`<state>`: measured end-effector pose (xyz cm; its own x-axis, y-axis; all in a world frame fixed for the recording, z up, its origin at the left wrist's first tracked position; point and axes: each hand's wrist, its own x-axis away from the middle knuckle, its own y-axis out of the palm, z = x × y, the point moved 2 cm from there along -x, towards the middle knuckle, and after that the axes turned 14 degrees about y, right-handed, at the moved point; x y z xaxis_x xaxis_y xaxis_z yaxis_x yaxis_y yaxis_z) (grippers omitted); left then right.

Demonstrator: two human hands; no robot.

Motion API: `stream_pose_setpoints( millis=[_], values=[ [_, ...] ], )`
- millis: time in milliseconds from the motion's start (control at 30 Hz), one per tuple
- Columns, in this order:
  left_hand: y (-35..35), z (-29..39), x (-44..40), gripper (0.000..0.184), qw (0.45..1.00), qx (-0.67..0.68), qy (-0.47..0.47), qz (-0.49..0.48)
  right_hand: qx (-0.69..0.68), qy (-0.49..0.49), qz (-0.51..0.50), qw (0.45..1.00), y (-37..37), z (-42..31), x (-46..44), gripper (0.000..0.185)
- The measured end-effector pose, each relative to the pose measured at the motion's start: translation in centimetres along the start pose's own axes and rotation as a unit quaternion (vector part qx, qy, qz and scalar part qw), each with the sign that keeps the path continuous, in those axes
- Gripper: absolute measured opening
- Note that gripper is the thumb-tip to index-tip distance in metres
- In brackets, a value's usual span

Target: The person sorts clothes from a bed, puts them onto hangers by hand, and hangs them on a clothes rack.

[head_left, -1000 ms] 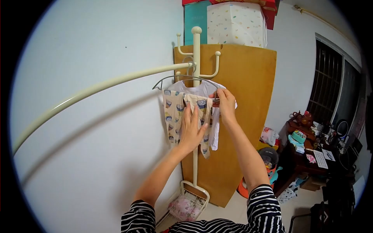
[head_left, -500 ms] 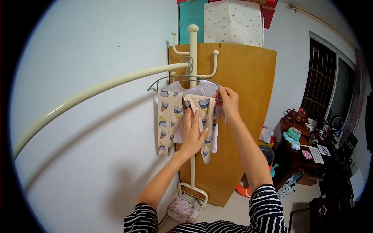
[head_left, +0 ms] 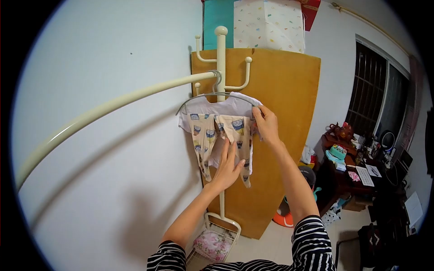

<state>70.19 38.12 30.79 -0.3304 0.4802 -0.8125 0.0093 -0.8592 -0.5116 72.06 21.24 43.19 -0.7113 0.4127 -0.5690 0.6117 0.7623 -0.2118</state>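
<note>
Beside the smooth pale wall (head_left: 113, 45), a grey metal hanger (head_left: 235, 95) had dipped, right hand (head_left: 266, 124) pinching it, left hand (head_left: 226, 169) unclenched against cream printed trousers (head_left: 203, 135).

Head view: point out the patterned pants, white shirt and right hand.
Patterned pants (head_left: 229, 127), head view: upper front fabric.
White shirt (head_left: 220, 108), head view: chest below neckline.
Right hand (head_left: 266, 124), head view: back of hand.

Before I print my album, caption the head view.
Right hand on the hanger, left hand at the patterned pants.

Soft shadows mark the bright wall (head_left: 90, 58), and the fisheye corners go black.
</note>
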Motion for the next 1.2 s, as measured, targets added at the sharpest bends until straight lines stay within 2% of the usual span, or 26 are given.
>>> stream_pose_setpoints(
  millis=[67,133,167,233,333,433,500,700,900,1033,1133,1200],
  values=[
    [-0.1,0.6,-0.1,0.067,1.000,0.003,-0.003,0.004,0.025,-0.010,0.023,0.999,-0.2,1.3,0.0,0.030],
    [0.0,1.3,-0.2,0.068,1.000,0.007,-0.005,0.008,-0.070,0.049,0.001,0.996,-0.6,2.1,0.8,0.034],
    [0.1,1.6,-0.3,0.067,1.000,0.002,0.007,0.025,-0.068,0.051,0.007,0.996,-0.8,2.4,1.4,0.034],
    [0.7,2.1,-0.4,0.067,0.999,0.004,0.023,0.037,-0.154,0.055,-0.008,0.987,-1.2,3.3,2.9,0.035],
    [2.1,3.2,-0.4,0.069,0.997,0.023,0.040,0.055,-0.160,0.062,-0.026,0.985,-1.7,6.0,5.3,0.033],
    [4.5,4.6,-0.1,0.067,0.997,0.040,0.058,0.044,-0.178,0.123,-0.067,0.974,-3.2,8.3,8.9,0.033],
    [6.3,5.7,0.1,0.068,0.996,0.071,0.053,0.025,-0.169,0.153,-0.063,0.972,-4.8,9.2,11.3,0.034],
    [13.3,11.4,1.5,0.065,0.992,0.052,0.088,-0.079,-0.145,0.172,-0.032,0.974,-12.5,12.0,18.0,0.030],
    [21.7,22.2,4.1,0.064,0.965,0.178,0.138,-0.133,-0.156,0.230,0.058,0.959,-25.5,13.6,27.2,0.026],
    [27.0,31.5,6.3,0.069,0.942,0.229,0.184,-0.160,-0.090,0.251,0.142,0.953,-34.9,13.1,34.8,0.027],
    [30.7,39.0,8.3,0.078,0.907,0.315,0.200,-0.197,-0.056,0.264,0.211,0.939,-41.5,12.0,40.8,0.026],
    [32.9,43.9,9.6,0.079,0.879,0.361,0.220,-0.218,-0.040,0.285,0.245,0.926,-45.4,10.7,44.8,0.025]
  ],
)
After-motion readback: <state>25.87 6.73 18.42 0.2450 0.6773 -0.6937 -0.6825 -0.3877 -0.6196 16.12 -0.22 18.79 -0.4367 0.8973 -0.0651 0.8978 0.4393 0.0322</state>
